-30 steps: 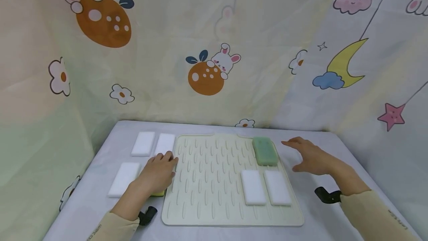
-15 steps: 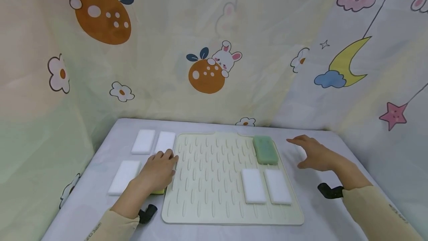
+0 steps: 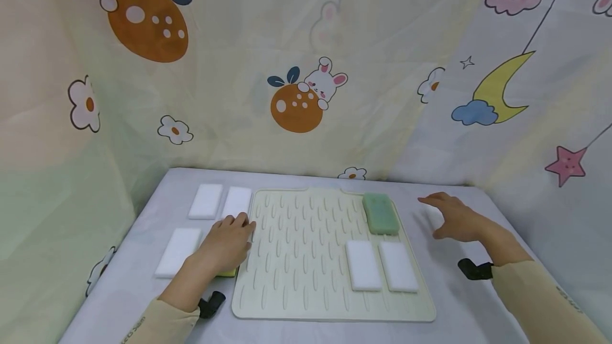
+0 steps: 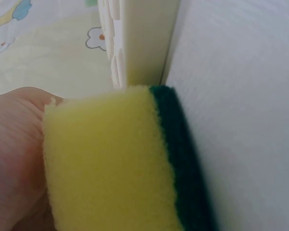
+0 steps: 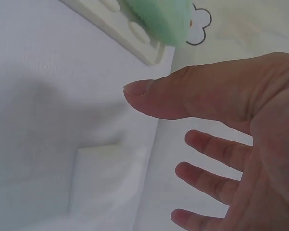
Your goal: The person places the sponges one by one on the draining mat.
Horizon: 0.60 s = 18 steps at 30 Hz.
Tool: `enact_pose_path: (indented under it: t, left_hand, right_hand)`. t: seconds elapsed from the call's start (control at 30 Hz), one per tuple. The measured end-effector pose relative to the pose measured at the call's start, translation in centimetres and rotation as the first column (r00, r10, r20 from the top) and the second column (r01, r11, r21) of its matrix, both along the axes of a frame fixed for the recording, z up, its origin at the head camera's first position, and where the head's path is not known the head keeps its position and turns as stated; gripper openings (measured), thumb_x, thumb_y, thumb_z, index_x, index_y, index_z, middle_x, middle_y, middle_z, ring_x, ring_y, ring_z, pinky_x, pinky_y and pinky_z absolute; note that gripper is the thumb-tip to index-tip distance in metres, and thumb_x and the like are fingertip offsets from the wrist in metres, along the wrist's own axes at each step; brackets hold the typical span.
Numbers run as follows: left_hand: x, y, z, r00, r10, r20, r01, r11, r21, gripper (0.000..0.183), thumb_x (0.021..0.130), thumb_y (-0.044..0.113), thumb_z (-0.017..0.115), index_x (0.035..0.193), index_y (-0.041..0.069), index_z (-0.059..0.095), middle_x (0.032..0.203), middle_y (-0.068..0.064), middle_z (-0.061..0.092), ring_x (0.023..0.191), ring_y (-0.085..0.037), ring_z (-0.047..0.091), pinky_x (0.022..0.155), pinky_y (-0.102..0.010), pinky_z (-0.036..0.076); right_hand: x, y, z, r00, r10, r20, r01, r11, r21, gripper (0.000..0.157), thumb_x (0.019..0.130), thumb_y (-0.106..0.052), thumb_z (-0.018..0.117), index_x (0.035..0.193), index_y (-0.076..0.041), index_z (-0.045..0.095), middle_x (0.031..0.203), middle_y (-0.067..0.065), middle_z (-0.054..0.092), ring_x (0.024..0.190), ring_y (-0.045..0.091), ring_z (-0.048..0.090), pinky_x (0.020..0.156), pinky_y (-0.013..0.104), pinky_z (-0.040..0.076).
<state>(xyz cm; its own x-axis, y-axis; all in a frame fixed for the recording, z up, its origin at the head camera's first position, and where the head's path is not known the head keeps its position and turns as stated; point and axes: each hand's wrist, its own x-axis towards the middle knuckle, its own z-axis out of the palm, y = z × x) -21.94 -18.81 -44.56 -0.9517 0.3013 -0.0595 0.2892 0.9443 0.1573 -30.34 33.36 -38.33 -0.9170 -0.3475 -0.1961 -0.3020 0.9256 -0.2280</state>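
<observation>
My left hand grips a yellow sponge beside the mat's left edge. The sponge's dark green scouring layer faces the white tabletop; in the head view only a yellow corner shows. My right hand hovers above the table to the right of the mat, with thumb and fingers spread and nothing between them. A pale ribbed mat lies in the middle. On its far right corner sits a green sponge. Two white sponge-like blocks lie side by side near its front right.
Three more white blocks lie on the white-covered table left of the mat, one partly behind my left hand. A printed cloth backdrop stands around the table's back and sides. Black wrist mounts jut from my sleeves.
My right hand has drifted a little to the right, away from the mat. The left hand stays at the yellow sponge, and the mat and blocks keep their places. The head view shifts slightly.
</observation>
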Motion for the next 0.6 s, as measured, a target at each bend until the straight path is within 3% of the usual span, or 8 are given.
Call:
enact_pose_path:
  t: [0.6]
  left_hand:
    - [0.1, 0.1, 0.0, 1.000, 0.001, -0.015, -0.001, 1.000, 0.009, 0.049, 0.098, 0.019, 0.068, 0.143, 0.001, 0.060, 0.135, -0.014, 0.054, 0.113, -0.034, 0.051, 0.102, -0.056, 0.045]
  right_hand:
    - [-1.6, 2.3, -1.2, 0.998, -0.041, 0.044, 0.041, 0.999, -0.002, 0.096, 0.070, -0.002, 0.087, 0.154, 0.005, 0.041, 0.152, 0.040, 0.032, 0.133, 0.067, 0.031, 0.097, 0.077, 0.040]
